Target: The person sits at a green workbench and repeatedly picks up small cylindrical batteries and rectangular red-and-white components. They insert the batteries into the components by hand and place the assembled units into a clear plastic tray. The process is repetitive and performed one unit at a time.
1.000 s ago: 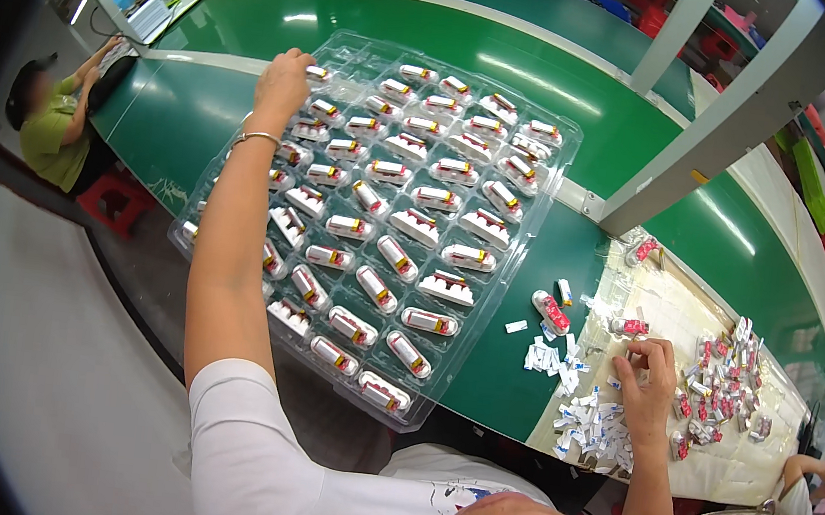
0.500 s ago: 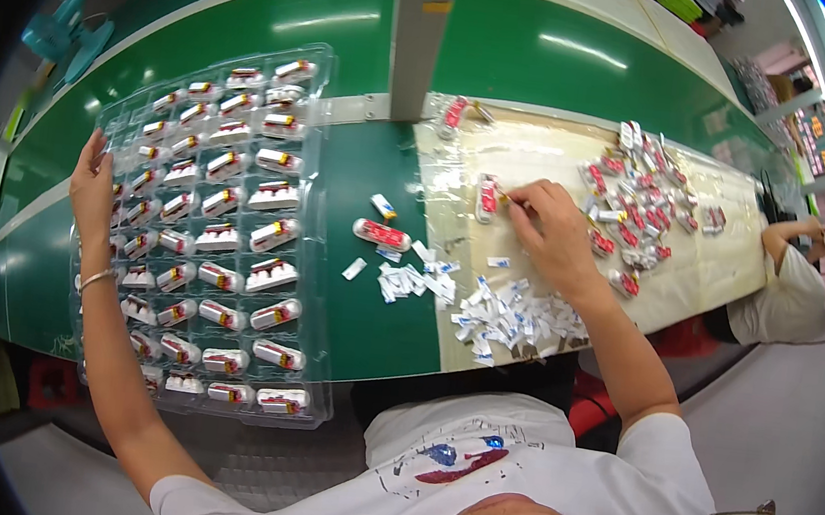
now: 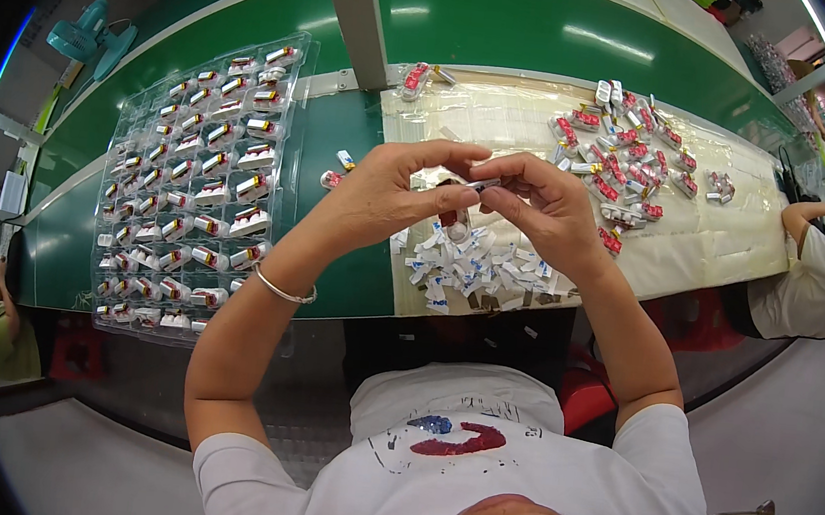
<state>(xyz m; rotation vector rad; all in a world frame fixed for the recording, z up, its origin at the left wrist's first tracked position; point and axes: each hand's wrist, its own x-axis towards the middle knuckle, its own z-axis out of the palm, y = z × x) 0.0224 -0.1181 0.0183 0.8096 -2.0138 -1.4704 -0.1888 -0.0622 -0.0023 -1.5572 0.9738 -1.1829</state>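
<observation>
My left hand (image 3: 391, 195) and my right hand (image 3: 543, 209) meet above the bench and pinch one small red and silver part (image 3: 468, 191) between their fingertips. Below the hands lies a heap of small white pieces (image 3: 477, 264) on a clear plastic sheet (image 3: 695, 247). A pile of red and white parts (image 3: 625, 149) lies further back on the same sheet. To the left, a clear blister tray (image 3: 294, 94) holds several rows of the same parts. A bangle circles my left wrist.
The green bench (image 3: 518, 17) has a grey post (image 3: 353, 10) rising at its back. Another person in a white shirt (image 3: 802, 283) sits at the right end, and one in green (image 3: 2, 335) at the far left. A teal fan (image 3: 89, 38) stands beyond the tray.
My left hand left the tray's edge and came to the middle. My right hand rose from the pile of pieces; both now hold one small part. The view turned left again.
</observation>
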